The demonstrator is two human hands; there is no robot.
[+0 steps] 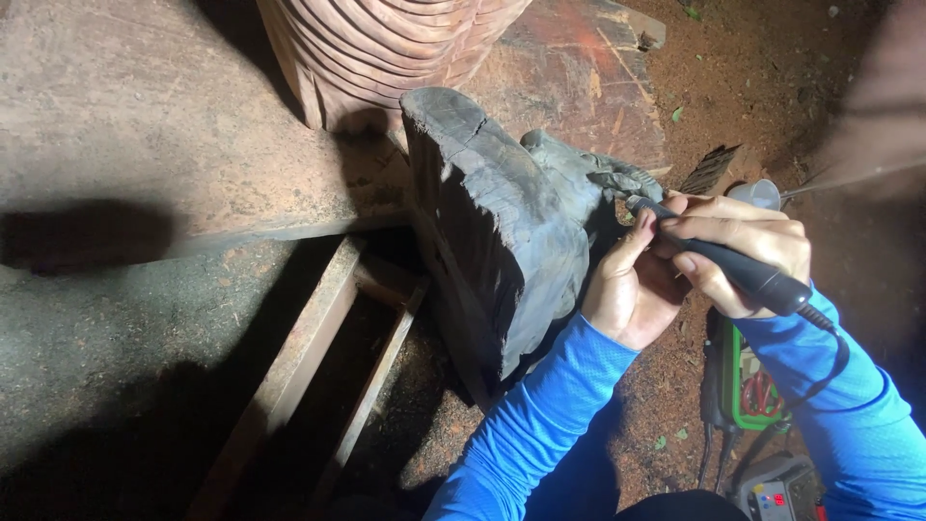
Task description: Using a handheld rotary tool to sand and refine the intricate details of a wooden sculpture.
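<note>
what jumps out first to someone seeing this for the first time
The eye goes first to the dark grey block of carved wood standing at the centre. At its right side, the right hand in a bright blue sleeve grips a black pen-shaped power carving tool with its tip at the carving, while the left hand braces beside it. Behind, at top centre, stands a reddish ribbed wood carving.
</note>
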